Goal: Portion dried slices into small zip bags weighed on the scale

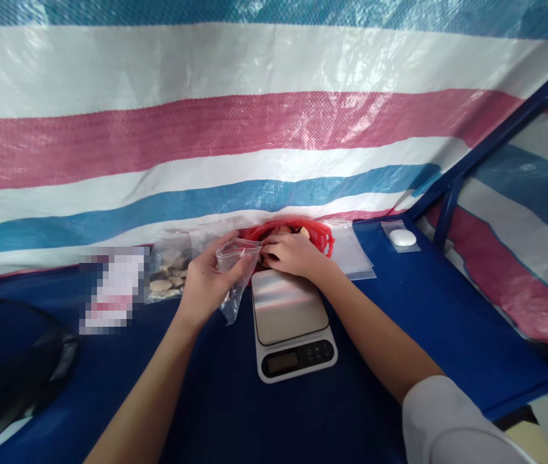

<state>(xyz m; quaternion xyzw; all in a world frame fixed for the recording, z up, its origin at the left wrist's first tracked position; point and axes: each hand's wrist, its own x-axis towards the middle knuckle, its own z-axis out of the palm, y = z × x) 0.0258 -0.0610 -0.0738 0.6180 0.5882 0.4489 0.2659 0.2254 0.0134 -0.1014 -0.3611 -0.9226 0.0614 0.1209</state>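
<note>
My left hand (211, 277) grips a clear zip bag (236, 270) near its top edge, fingers and thumb closed around the plastic. Just right of it, my right hand (291, 251) reaches into a red plastic bag (325, 233), its fingers curled down among brownish pieces. Its fingertips are partly hidden, and what they hold cannot be made out. A pale piece (304, 232) shows above the knuckles. Close in front of the red bag lies a white kitchen scale (289, 309) with a metal plate and a dark display; nothing rests on the plate.
On the blue table (448, 309), a clear bag of brown dried slices (170, 277) lies left of my hands. Flat clear bags (356, 254) lie to the right, then a white oval object (403, 238). A dark round object (8, 367) stands far left. Striped sheeting (254, 122) rises behind.
</note>
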